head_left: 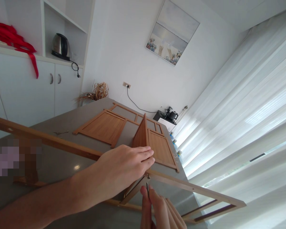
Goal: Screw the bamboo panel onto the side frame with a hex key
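My left hand [126,163] reaches across a long wooden frame [193,187], its fingers together over the joint beside an upright wooden panel [141,132]. Its thumb is out of sight. A small brass-coloured screw [148,176] sticks out of the frame's rail just below those fingers. Lower down, my right hand [160,208] pinches a thin metal rod that looks like a hex key [147,187] between thumb and forefinger. The rod's tip points up at the screw, with a small gap between them. Most of the tool is hidden in the hand.
Flat wooden panels [105,125] lie farther back on the grey table [85,111], with small metal tools [60,132] at left. A coffee maker [171,114] stands beyond the table. White curtains [240,121] hang at right. A pixelated patch [7,159] covers the left edge.
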The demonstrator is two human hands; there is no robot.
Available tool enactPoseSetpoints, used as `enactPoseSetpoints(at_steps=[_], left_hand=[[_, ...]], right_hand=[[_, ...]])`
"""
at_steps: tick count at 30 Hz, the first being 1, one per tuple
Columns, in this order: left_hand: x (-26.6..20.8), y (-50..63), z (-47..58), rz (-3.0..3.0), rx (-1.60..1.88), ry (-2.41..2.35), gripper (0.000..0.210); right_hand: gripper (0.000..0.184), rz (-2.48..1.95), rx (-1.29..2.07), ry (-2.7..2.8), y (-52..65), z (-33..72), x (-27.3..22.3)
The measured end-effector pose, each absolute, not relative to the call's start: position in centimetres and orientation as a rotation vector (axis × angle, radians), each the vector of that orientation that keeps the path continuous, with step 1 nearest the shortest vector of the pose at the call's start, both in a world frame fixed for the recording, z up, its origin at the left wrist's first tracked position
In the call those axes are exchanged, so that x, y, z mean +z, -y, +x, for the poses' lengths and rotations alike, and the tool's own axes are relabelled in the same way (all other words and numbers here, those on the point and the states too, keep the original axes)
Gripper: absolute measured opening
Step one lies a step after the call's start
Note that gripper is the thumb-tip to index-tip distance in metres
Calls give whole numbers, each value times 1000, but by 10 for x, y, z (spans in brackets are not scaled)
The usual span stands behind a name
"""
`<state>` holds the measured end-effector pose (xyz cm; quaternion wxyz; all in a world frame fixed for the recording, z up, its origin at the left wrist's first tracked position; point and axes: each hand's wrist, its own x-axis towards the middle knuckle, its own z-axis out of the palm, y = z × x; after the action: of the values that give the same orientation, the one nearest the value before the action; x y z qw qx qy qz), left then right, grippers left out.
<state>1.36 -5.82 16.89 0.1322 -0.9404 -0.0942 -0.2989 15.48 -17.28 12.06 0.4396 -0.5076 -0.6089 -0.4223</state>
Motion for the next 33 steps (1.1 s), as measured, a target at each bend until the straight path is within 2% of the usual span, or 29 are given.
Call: enactPoseSetpoints(at_steps=[17,24,29,33], left_hand=[[172,60,14,-2709,-869,287,36],[173,61,14,-2709,-833,307,40],[172,61,14,-2705,-833,311,38],[172,60,15,-2703,-842,300,39]], right_hand=[[12,-1231,-1097,1751,173,180,132],[23,-1188,-1173,1846,175,184,142],[15,-1210,-1224,1865,177,181,149],[15,-1224,-1261,1895,179,182,156]])
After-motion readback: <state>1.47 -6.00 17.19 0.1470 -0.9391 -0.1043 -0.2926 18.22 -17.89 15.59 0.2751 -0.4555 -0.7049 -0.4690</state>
